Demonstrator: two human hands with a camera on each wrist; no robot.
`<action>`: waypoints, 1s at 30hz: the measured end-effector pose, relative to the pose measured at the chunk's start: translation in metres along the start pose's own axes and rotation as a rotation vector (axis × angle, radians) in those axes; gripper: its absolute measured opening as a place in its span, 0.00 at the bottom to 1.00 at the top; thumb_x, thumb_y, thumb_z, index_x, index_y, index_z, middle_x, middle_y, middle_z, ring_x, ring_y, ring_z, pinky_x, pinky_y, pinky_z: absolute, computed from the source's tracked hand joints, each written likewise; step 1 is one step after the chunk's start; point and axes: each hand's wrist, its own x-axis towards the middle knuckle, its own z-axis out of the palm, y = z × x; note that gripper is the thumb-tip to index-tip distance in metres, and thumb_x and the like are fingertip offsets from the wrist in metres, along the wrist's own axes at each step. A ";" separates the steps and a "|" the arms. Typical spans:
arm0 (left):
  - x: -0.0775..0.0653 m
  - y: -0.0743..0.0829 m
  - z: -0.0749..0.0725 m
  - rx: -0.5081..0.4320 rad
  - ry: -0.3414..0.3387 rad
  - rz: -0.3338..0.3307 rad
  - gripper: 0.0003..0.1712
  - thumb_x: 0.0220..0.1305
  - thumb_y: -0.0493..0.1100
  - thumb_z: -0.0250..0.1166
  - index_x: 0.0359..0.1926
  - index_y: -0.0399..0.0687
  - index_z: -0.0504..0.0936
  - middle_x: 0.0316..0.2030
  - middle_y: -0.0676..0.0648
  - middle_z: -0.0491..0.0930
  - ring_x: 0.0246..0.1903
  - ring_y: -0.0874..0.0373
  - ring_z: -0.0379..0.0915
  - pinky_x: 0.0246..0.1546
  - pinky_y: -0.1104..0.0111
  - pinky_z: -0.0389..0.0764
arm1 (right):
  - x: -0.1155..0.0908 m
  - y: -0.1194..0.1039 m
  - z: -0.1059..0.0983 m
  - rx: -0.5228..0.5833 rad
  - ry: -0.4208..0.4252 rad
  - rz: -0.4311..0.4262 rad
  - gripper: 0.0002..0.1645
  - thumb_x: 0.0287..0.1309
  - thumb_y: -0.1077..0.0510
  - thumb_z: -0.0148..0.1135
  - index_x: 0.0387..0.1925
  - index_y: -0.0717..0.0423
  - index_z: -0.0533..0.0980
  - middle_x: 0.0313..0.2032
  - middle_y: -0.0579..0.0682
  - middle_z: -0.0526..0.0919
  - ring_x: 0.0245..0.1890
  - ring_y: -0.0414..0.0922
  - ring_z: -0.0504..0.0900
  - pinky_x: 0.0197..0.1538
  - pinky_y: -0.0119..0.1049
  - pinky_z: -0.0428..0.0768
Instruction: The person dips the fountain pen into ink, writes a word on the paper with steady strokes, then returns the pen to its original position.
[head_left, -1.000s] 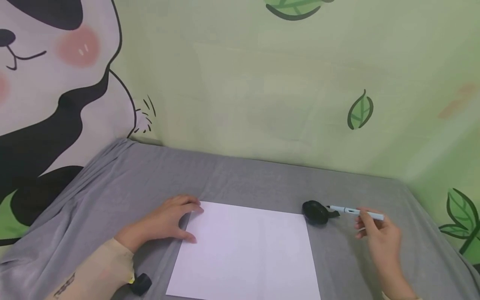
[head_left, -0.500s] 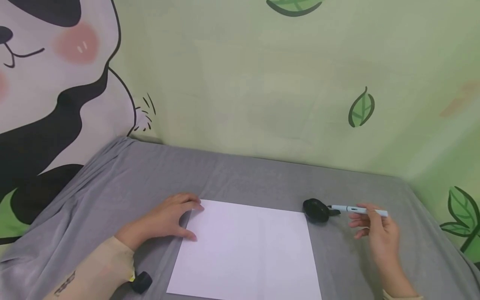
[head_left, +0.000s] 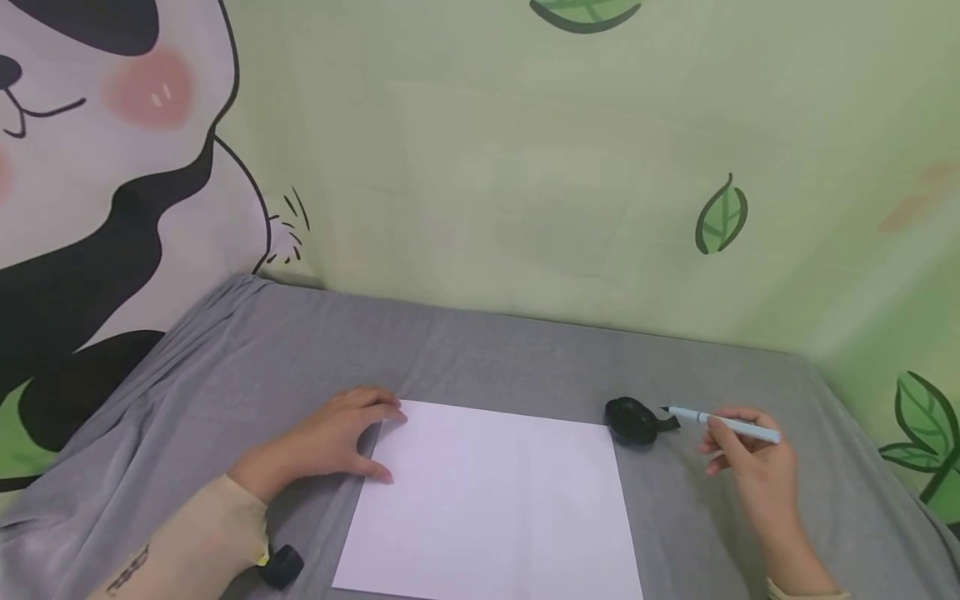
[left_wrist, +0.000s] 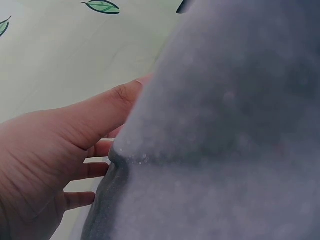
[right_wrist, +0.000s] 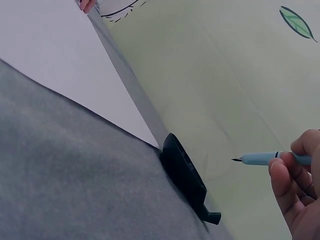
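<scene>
A blank white sheet of paper (head_left: 502, 500) lies on the grey cloth. My left hand (head_left: 337, 433) rests at its upper left edge, thumb and fingers spread over the margin; the left wrist view shows that hand (left_wrist: 55, 160) partly hidden behind grey fabric. My right hand (head_left: 761, 467) holds a light blue brush pen (head_left: 738, 427) between thumb and fingers, its dark tip pointing left. Just left of that tip, a small black dish with a short handle (head_left: 632, 422) sits at the paper's upper right corner. In the right wrist view the brush pen (right_wrist: 260, 158) is raised beside the dish (right_wrist: 182, 172).
Grey cloth (head_left: 480, 350) covers the table and bunches into folds at the left. A small black object (head_left: 282, 567) lies near my left sleeve. Behind the table stands a pale green wall (head_left: 480, 183) with printed leaves and a panda.
The brush pen's tip has shifted a little, from right beside the black dish's handle to just above it, and the pen now slants more. My left hand and the paper have stayed put.
</scene>
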 end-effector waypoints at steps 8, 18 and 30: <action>0.001 0.001 -0.001 -0.013 -0.023 -0.019 0.42 0.41 0.63 0.76 0.55 0.47 0.78 0.58 0.43 0.74 0.60 0.44 0.68 0.60 0.45 0.67 | 0.001 -0.002 0.001 -0.134 0.092 -0.008 0.03 0.61 0.63 0.61 0.32 0.54 0.80 0.17 0.42 0.79 0.16 0.35 0.79 0.16 0.28 0.74; -0.001 0.002 -0.002 -0.024 -0.021 -0.019 0.41 0.41 0.62 0.76 0.55 0.47 0.78 0.58 0.43 0.74 0.60 0.43 0.68 0.59 0.45 0.67 | 0.001 -0.001 0.002 -0.142 0.074 -0.001 0.04 0.64 0.58 0.59 0.35 0.54 0.77 0.18 0.40 0.80 0.17 0.34 0.79 0.16 0.27 0.73; -0.002 0.002 -0.003 0.000 0.005 0.003 0.40 0.40 0.62 0.76 0.53 0.47 0.79 0.56 0.43 0.75 0.58 0.44 0.70 0.58 0.47 0.69 | 0.000 -0.005 -0.001 0.003 -0.055 -0.017 0.03 0.64 0.63 0.57 0.34 0.55 0.72 0.20 0.43 0.83 0.18 0.36 0.82 0.17 0.29 0.76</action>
